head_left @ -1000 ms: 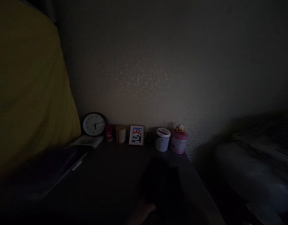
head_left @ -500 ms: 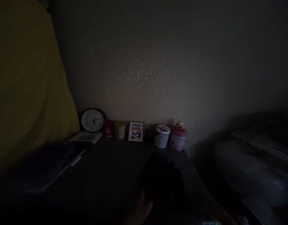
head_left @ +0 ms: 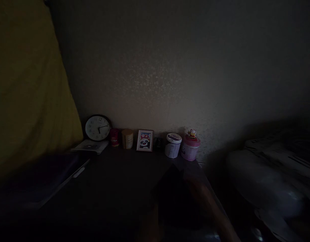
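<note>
The room is very dark. A black object (head_left: 173,196) that I cannot make out rises from the dark desk (head_left: 114,181) near its front right. My left hand (head_left: 150,227) shows only dimly at the object's lower left edge. My right hand (head_left: 207,203) is a blurred shape against the object's right side, with the forearm running down to the bottom edge. Neither hand's fingers can be seen clearly.
Along the wall stand a round clock (head_left: 97,127), a red jar (head_left: 114,137), a yellow container (head_left: 127,138), a framed picture (head_left: 145,140), a white tub (head_left: 173,145) and a pink jar (head_left: 190,150). A yellow curtain (head_left: 26,94) hangs left; bedding (head_left: 270,174) lies right.
My right hand has come into view at the dark object's right side. The view has tilted slightly, and the items along the wall sit higher in the picture.
</note>
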A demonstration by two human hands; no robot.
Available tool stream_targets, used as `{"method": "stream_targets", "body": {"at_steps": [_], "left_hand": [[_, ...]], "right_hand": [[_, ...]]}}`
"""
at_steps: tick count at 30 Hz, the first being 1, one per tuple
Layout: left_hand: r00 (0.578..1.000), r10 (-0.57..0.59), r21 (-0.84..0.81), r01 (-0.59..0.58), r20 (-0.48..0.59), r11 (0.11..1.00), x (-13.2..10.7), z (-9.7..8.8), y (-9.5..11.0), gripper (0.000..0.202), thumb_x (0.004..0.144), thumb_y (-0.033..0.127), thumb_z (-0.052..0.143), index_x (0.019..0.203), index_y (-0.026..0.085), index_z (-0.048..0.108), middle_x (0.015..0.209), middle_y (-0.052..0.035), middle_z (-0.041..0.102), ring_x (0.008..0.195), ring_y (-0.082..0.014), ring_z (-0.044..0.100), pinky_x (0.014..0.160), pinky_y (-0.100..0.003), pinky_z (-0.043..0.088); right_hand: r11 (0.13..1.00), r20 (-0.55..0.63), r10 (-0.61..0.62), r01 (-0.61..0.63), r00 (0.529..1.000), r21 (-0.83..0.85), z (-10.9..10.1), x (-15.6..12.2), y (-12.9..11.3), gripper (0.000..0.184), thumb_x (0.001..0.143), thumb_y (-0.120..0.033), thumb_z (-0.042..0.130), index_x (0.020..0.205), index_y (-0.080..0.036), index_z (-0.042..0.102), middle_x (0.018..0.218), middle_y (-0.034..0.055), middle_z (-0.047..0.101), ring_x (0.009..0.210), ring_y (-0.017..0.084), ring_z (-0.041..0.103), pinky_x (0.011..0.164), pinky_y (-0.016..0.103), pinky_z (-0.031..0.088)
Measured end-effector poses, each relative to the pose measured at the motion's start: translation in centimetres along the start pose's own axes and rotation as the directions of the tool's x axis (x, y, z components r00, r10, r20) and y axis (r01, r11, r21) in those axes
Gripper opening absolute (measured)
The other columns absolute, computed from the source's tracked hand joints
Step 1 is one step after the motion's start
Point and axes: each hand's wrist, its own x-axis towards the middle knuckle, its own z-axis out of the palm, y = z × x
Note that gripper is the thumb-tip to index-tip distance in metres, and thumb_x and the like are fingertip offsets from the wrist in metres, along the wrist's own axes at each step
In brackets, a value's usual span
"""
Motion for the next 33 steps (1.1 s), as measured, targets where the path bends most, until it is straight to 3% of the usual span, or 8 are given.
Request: {"method": "stream_targets", "body": {"at_steps": [3, 6, 11, 18, 23, 33], "left_hand": [[0.999, 0.032, 0.028, -0.031, -0.025, 0.999, -0.4, -0.7, 0.2, 0.035, 0.083, 0.039, 0.048, 0.112, 0.02, 0.049, 0.114, -0.0051, 0.053, 0.099, -0.016, 0.054, 0.083, -0.037, 0.045], [0.997, 0.059, 0.06, -0.056, -0.043, 0.997, -0.8, -1.2, 0.4, 0.033, 0.083, 0.038, 0.048, 0.111, 0.02, 0.05, 0.113, -0.0053, 0.053, 0.096, -0.0151, 0.054, 0.082, -0.036, 0.046], [0.994, 0.08, 0.11, -0.072, -0.072, 0.991, -1.0, -1.6, 0.3, 0.034, 0.083, 0.038, 0.048, 0.112, 0.019, 0.05, 0.115, -0.0057, 0.052, 0.098, -0.0157, 0.053, 0.084, -0.037, 0.045], [0.991, 0.089, 0.168, -0.071, -0.103, 0.983, -1.4, -1.5, 0.4, 0.036, 0.083, 0.038, 0.048, 0.114, 0.02, 0.048, 0.119, -0.0068, 0.05, 0.103, -0.0174, 0.051, 0.088, -0.04, 0.043], [0.989, 0.083, 0.201, -0.057, -0.119, 0.978, -1.6, -1.4, 0.4, 0.039, 0.082, 0.039, 0.048, 0.116, 0.019, 0.047, 0.121, -0.0074, 0.049, 0.105, -0.0185, 0.05, 0.089, -0.041, 0.042], [0.991, 0.094, 0.239, -0.07, -0.091, 0.968, -1.5, -1.2, 0.5, 0.038, 0.083, 0.039, 0.048, 0.115, 0.02, 0.047, 0.119, -0.0064, 0.05, 0.102, -0.0173, 0.052, 0.086, -0.039, 0.044]], "right_hand": [[0.985, 0.167, -0.158, 0.167, 0.973, -0.038, 0.8, 2.1, -3.2, 0.035, 0.085, -0.013, 0.035, 0.11, -0.023, 0.056, 0.106, 0.0056, 0.061, 0.096, 0.016, 0.057, 0.084, 0.03, 0.046], [0.957, 0.265, -0.211, 0.255, 0.941, -0.142, 1.9, 3.7, -5.2, 0.04, 0.081, -0.007, 0.036, 0.114, -0.021, 0.055, 0.11, 0.0076, 0.059, 0.098, 0.016, 0.056, 0.084, 0.027, 0.045], [0.926, 0.353, -0.172, 0.274, 0.919, -0.261, 3.4, 4.8, -4.7, 0.036, 0.082, -0.007, 0.036, 0.108, -0.021, 0.056, 0.112, 0.0075, 0.058, 0.09, 0.015, 0.06, 0.074, 0.022, 0.046], [0.919, 0.334, -0.046, 0.171, 0.941, -0.356, 6.3, 6.2, -4.8, 0.033, 0.083, -0.007, 0.033, 0.106, -0.018, 0.055, 0.109, 0.0099, 0.058, 0.087, 0.016, 0.062, 0.068, 0.022, 0.047], [0.928, 0.326, -0.031, 0.148, 0.945, -0.341, 8.9, 6.0, -5.2, 0.033, 0.084, -0.007, 0.033, 0.106, -0.02, 0.055, 0.107, 0.0091, 0.058, 0.088, 0.016, 0.061, 0.069, 0.023, 0.048], [0.939, 0.358, -0.093, 0.201, 0.929, -0.279, 9.7, 6.0, -4.3, 0.031, 0.084, -0.01, 0.037, 0.107, -0.019, 0.055, 0.107, 0.0084, 0.06, 0.094, 0.017, 0.058, 0.074, 0.024, 0.046]]}}
